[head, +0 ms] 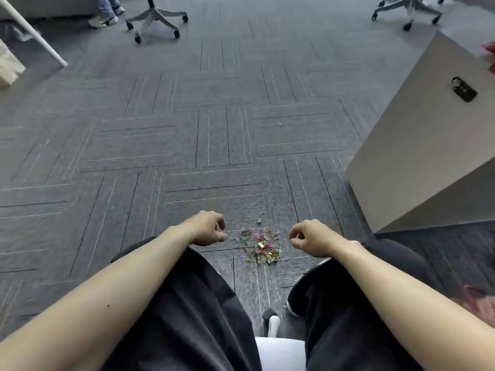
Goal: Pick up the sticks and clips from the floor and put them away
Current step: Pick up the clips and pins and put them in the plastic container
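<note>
Grips loosely curled, seemingly empty — left hand (206, 228) and right hand (313, 238) flank the clips (259, 246) — so scooping them together should beat pinching singly.

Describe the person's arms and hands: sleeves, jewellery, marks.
The left forearm and right forearm are bare, no sleeves showing; a small dark spot marks the left one. The left hand and right hand wear no gloves, rings or watch. The trousers are black.

— What covers the floor (187, 145)?
— Dark grey striped carpet tiles.
— And on it?
— A heap of coloured paper clips (261, 245), a pale cabinet (417, 145) at right, a wheeled chair base (156, 18) farther back.
</note>
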`<state>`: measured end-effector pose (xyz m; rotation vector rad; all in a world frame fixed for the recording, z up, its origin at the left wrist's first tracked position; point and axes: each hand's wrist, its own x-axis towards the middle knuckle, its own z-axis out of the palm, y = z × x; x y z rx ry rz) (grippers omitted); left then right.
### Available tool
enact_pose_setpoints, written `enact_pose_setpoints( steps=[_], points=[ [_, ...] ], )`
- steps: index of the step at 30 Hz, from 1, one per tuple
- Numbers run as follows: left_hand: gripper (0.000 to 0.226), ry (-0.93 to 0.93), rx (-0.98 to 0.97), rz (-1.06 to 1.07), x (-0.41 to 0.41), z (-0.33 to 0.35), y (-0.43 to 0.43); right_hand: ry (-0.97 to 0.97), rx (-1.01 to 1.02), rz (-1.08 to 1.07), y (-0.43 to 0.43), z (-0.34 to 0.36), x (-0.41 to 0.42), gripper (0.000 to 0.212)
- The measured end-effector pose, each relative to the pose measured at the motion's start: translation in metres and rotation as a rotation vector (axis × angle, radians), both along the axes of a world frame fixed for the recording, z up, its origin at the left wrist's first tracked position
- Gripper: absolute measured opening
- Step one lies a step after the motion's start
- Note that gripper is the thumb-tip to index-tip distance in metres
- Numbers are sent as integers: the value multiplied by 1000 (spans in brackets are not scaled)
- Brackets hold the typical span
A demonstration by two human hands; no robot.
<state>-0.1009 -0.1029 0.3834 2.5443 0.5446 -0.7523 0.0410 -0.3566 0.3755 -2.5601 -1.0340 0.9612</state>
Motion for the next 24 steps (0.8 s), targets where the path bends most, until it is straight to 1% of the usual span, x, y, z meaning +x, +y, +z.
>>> enact_pose_setpoints(
  steps=[3, 8, 11, 16, 19, 22, 24],
  points=[
    [41, 113, -2, -103, 24, -22, 12, 12, -76, 40, 18, -23, 15, 20],
    [44, 127, 22, -174, 72, -70, 35, -2, -141, 128, 53, -74, 52, 24],
    [45, 158, 59, -205, 88, -118, 50, -43, -176, 190, 72, -114, 79, 29],
    [52, 261, 89, -265, 93, -214, 60, -72, -236, 224, 83, -197, 112, 40],
    [61, 289, 60, -305, 92, -266, 60, -46, -267, 257, 83, -248, 114, 45],
    [72, 326, 28, -326, 96, -305, 65, 17, -270, 302, 84, -288, 114, 55],
    [77, 323, 9, -313, 104, -325, 70, 46, -267, 314, 88, -306, 119, 54]
  ],
)
